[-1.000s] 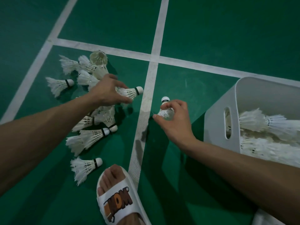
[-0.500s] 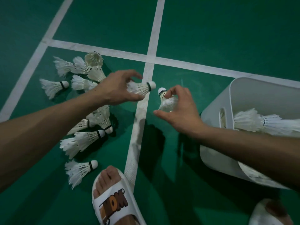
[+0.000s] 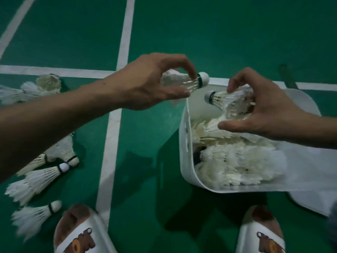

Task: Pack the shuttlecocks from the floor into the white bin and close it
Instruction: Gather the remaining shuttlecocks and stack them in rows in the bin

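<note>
Both hands are now brought over to the white bin (image 3: 184, 143), a first shuttlecock (image 3: 184, 81) pinched by the left hand (image 3: 145, 83) above its rim, a second shuttlecock (image 3: 228, 99) gripped by the right hand (image 3: 269, 114) over the heap inside. Loose shuttlecocks (image 3: 38, 179) are left on the floor; the bin stands unclosed.

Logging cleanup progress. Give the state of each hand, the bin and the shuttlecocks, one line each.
White bin: open, no lid on.
Packed shuttlecocks: piled inside the bin.
Left hand: grips a shuttlecock by its feathers, beside the bin's far corner.
Right hand: holds a second shuttlecock above the bin, cork pointing left.
Floor shuttlecocks: lying loose on the left, not yet packed.
</note>
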A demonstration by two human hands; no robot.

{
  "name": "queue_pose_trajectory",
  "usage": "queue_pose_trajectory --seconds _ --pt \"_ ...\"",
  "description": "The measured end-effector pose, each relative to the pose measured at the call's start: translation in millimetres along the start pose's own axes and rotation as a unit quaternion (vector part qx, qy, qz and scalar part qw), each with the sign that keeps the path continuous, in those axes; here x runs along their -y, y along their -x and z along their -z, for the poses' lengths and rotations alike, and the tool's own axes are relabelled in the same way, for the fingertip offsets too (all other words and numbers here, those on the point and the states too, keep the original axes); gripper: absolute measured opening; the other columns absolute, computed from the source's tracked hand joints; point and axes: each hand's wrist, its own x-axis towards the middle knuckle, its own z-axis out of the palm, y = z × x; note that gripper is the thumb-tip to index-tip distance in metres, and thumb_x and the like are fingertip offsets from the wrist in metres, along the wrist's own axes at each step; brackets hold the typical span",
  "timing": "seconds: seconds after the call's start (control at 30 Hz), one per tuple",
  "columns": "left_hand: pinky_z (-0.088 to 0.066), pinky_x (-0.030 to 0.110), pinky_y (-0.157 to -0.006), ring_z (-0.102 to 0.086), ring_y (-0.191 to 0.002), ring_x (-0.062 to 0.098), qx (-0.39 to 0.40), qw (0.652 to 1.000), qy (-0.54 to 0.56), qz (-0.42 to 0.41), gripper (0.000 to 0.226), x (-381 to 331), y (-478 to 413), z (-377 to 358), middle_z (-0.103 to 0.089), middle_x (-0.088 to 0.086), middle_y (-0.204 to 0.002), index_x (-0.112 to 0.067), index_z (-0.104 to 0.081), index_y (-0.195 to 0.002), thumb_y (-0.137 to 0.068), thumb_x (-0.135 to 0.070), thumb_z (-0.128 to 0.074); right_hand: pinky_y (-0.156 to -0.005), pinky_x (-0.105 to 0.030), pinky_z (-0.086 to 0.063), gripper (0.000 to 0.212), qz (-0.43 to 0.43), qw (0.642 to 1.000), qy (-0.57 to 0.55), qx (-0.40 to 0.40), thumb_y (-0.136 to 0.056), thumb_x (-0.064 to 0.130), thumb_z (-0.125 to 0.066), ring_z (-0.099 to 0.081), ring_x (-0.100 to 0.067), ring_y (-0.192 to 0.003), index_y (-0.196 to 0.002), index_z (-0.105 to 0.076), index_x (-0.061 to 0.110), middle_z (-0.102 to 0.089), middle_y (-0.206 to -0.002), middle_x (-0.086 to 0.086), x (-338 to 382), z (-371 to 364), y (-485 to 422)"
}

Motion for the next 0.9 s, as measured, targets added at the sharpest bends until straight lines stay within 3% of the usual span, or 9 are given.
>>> queue_pose_trajectory --seconds 0.1,0.23,0.37,0.5,0.63,0.8,0.9 --pt "-0.048 0.017 -0.078 -0.053 -0.086 -0.007 0.014 0.999 -0.006 -0.032 0.030 -25.2 -22.2 -20.2 -0.055 -0.014 -0.118 -0.044 -0.057 -0.108 -0.079 -0.045 -0.063 -0.048 -0.031 -0.047 0.051 -0.024 0.999 -0.030 -0.004 -0.059 0.023 -0.082 -0.055 -0.014 -0.057 -0.091 -0.043 0.033 -0.056 -0.092 0.006 -28.5 5.8 22.5" --pt "-0.047 0.031 -0.089 -0.049 -0.089 -0.013 0.049 0.997 -0.016 -0.060 0.034 -45.6 -45.2 -48.8 -0.054 -0.017 -0.113 -0.039 -0.060 -0.112 -0.079 -0.046 -0.064 -0.062 -0.044 -0.053 0.047 -0.058 0.997 -0.057 0.007 -0.058 0.023 -0.082 -0.062 -0.018 -0.068 -0.090 -0.050 0.034 -0.061 -0.090 0.008 -65.8 -5.9 44.2" --pt "-0.041 0.029 -0.087 -0.046 -0.084 -0.013 0.092 0.994 -0.028 -0.053 0.035 -44.0 -58.8 -73.3 -0.053 -0.015 -0.113 -0.040 -0.059 -0.111 -0.077 -0.047 -0.065 -0.066 -0.024 -0.047 0.051 -0.064 0.994 -0.074 0.047 -0.059 0.031 -0.082 -0.058 -0.006 -0.086 -0.095 -0.048 0.041 -0.059 -0.099 0.014 -83.6 -16.8 59.5" --pt "-0.038 0.029 -0.092 -0.049 -0.098 0.004 0.119 0.990 -0.061 -0.036 0.032 -33.6 -64.8 -93.8 -0.054 -0.015 -0.114 -0.036 -0.061 -0.113 -0.082 -0.044 -0.063 -0.065 -0.011 -0.041 0.050 -0.023 0.993 -0.046 0.107 -0.063 0.032 -0.085 -0.053 0.004 -0.086 -0.094 -0.045 0.039 -0.055 -0.092 0.021 -81.9 -32.3 70.2" --pt "-0.042 0.035 -0.096 -0.050 -0.101 0.007 0.134 0.989 -0.060 -0.025 0.033 -31.7 -66.8 -101.7 -0.054 -0.015 -0.112 -0.034 -0.062 -0.113 -0.082 -0.043 -0.064 -0.066 -0.009 -0.035 0.051 -0.002 0.987 0.020 0.162 -0.065 0.045 -0.081 -0.046 0.007 -0.081 -0.099 -0.043 0.041 -0.043 -0.085 0.031 -77.2 -43.4 68.7" --pt "-0.041 0.032 -0.091 -0.050 -0.100 0.008 0.130 0.989 -0.063 -0.027 0.033 -31.1 -67.5 -103.1 -0.059 -0.010 -0.116 -0.034 -0.063 -0.114 -0.082 -0.042 -0.065 -0.067 -0.009 -0.031 0.068 -0.016 0.980 0.038 0.194 -0.065 0.048 -0.082 -0.041 -0.001 -0.092 -0.121 -0.051 0.027 -0.044 -0.103 0.019 -78.7 -53.8 55.6" --pt "-0.041 0.032 -0.091 -0.049 -0.102 0.008 0.136 0.989 -0.060 -0.021 0.033 -29.9 -66.6 -102.5 -0.057 -0.010 -0.117 -0.034 -0.062 -0.115 -0.083 -0.043 -0.064 -0.084 -0.019 -0.037 0.069 -0.012 0.974 0.058 0.221 -0.066 0.054 -0.079 -0.038 -0.004 -0.102 -0.125 -0.052 0.030 -0.046 -0.123 0.011 -78.8 -57.3 56.8"
